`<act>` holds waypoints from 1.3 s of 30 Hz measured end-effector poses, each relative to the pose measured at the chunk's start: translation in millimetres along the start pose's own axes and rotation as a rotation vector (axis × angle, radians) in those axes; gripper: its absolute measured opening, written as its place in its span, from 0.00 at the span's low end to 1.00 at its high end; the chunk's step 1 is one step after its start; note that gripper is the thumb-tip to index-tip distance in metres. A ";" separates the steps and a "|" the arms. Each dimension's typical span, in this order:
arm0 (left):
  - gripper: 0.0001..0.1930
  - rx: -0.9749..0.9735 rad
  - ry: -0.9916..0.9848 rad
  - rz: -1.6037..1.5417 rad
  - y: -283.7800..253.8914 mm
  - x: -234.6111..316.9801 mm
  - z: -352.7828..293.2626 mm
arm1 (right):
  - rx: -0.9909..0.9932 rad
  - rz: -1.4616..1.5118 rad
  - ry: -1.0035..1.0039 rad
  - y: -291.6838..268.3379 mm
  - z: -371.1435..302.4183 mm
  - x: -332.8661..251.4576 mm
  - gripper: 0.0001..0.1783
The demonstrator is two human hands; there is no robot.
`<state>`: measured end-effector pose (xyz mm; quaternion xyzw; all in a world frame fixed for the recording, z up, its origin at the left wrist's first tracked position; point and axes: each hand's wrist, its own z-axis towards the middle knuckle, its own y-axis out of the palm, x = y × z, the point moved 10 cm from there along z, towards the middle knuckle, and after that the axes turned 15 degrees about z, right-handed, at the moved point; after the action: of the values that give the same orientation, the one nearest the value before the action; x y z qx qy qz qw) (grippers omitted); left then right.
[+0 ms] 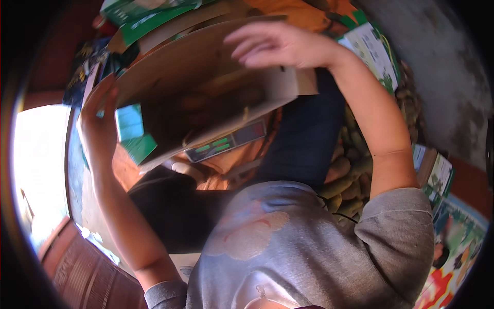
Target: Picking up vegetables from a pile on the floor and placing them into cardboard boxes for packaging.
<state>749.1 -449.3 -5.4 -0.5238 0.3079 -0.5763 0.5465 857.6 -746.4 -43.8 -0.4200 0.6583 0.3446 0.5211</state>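
An open cardboard box (175,64) stands tilted in front of me, with dim, blurred brownish things in its shadowed inside. At its left end my left hand (100,121) has its fingers closed round the box edge, beside a green-and-white flap (129,123). Above the box's far right corner my right hand (278,45) is open, its fingers stretched to the left and nothing in them. Just below the box's near edge shows a digital scale panel (225,143) with lit green displays; the rest of the scale is hidden.
Greenish-brown oblong produce (350,180) is heaped to the right of my leg. More green-and-white cartons (373,51) stand at the far right, and another carton (149,15) lies beyond the box. A reddish-brown basket (92,268) stands at lower left. Orange cloth (221,167) lies under the scale.
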 end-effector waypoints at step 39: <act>0.24 0.076 -0.179 -0.337 25.5 -10.6 0.9 | 1.289 -0.443 0.772 -94.0 -402.3 447.5 0.35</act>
<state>756.3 -444.4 -31.7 -0.5961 0.1437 -0.6221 0.4869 737.2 -1230.3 -393.5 -0.2464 0.7641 -0.3879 0.4528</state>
